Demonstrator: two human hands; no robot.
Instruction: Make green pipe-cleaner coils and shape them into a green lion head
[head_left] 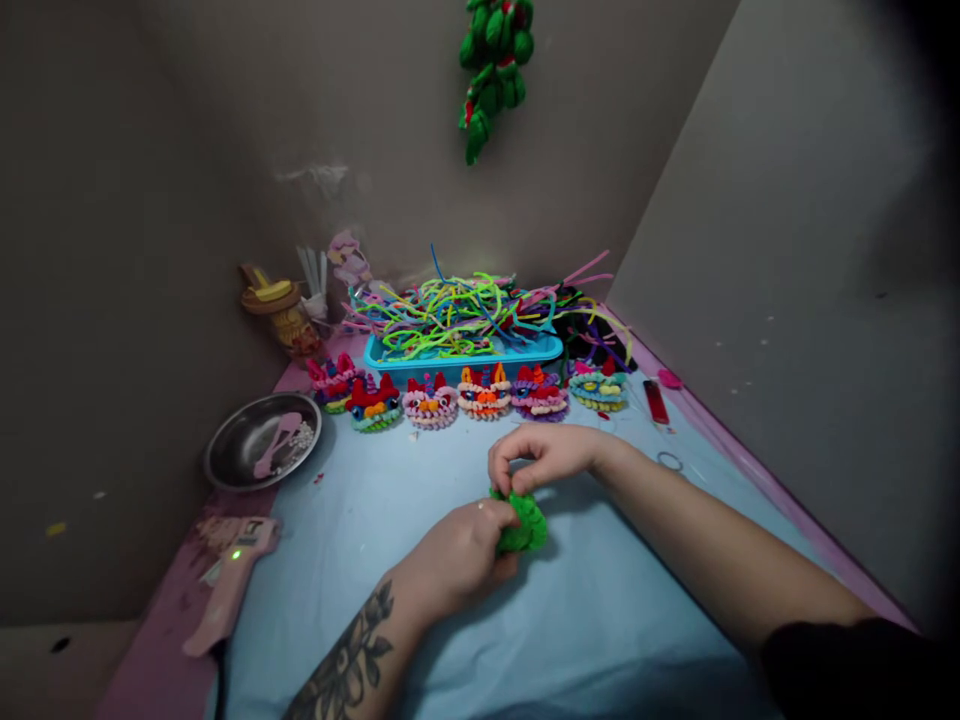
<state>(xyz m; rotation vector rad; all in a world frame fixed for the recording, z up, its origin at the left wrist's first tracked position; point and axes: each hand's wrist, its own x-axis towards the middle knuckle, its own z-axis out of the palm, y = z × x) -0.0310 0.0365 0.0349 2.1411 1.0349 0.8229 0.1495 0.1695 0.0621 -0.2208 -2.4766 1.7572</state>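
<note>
A pale blue cloth (360, 540) overlies a pink tabletop (161, 630). Over its middle, the left hand (466, 545) pinches a green piece (531, 528), fuzzy, rounded and bumpy-surfaced, between thumb and fingers. The right hand (546, 456) bends its fingertips to the upper edge; whether they grip cannot be told. Beyond: multicoloured figures (484, 392) in a row, a blue tray (465, 369) of fuzzy stems (457, 315), grey walls (225, 130).

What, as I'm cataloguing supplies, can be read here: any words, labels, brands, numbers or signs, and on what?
There is no readable text.
Pink tool: any marking near its green light is too small and blurred.
Red item: any print is too blurred.
Cup: patterned; any wording is too blurred.
Green piece: no lettering shows.
</note>
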